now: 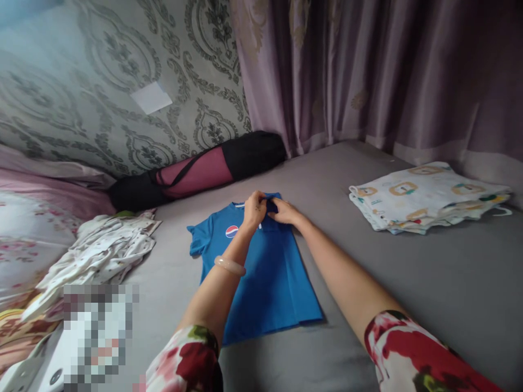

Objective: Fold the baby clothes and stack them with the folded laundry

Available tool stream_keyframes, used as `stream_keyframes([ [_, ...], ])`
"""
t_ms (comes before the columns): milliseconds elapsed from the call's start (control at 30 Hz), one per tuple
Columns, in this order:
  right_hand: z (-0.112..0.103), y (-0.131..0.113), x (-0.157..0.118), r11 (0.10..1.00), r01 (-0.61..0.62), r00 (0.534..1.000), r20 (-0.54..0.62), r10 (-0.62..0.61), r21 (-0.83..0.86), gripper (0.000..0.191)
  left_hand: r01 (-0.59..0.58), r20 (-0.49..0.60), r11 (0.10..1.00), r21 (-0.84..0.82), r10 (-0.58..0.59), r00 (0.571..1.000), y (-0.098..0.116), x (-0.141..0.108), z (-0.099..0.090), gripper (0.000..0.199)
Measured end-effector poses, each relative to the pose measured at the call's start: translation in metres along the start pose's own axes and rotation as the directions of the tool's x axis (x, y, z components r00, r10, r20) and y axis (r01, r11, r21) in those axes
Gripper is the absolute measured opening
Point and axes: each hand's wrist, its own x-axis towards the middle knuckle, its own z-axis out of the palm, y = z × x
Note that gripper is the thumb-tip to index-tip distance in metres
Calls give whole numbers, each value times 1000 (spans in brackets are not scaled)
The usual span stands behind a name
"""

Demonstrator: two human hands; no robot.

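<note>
A blue T-shirt [265, 288] with a round red, white and blue logo on its chest lies front side up on the grey sheet. My left hand [255, 209] is closed on the cloth near the collar and the right shoulder, partly covering the chest print. Close beside it, my right hand [286, 212] grips the sleeve on that side, its fingers bent around the fabric. The other sleeve sticks out to the left, a little crumpled. Both forearms reach across the shirt's sides, and a pale bangle [230, 265] circles my left one.
A stack of white printed cloths [425, 190] lies to the right. On the left are a heap of white garments [102, 245] and a flowered pillow [32, 234]. A black and maroon long bag [200, 171] rests along the wall, beside the purple curtain [327, 76].
</note>
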Motion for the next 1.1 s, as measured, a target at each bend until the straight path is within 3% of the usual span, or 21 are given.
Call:
stream_keyframes([
  [167,-3,8,6,978,-89,992,-75,105,191,45,-107,96,990,95,98,991,6,-23,12,26],
  [333,-3,11,7,940,-169,950,-204,235,298,39,-206,235,961,184,160,959,8,-41,14,31],
  [467,-2,11,8,914,-177,935,-227,272,366,32,-303,207,939,164,267,941,1,-49,17,36],
  [600,2,9,9,903,-212,923,-226,311,373,47,-128,25,962,240,125,992,-8,-56,18,37],
  [700,4,10,10,911,-210,919,-246,308,355,50,30,-40,968,249,-20,999,-11,-57,16,38],
  [900,7,11,9,920,-188,915,-279,292,345,46,226,68,964,142,-237,969,-7,-56,9,32],
  [1000,7,10,8,927,-190,907,-303,292,324,42,220,89,970,99,-229,969,-5,-57,10,27],
  [1100,5,9,7,933,-192,898,-329,292,305,33,225,37,970,96,-230,973,-4,-58,13,20],
])
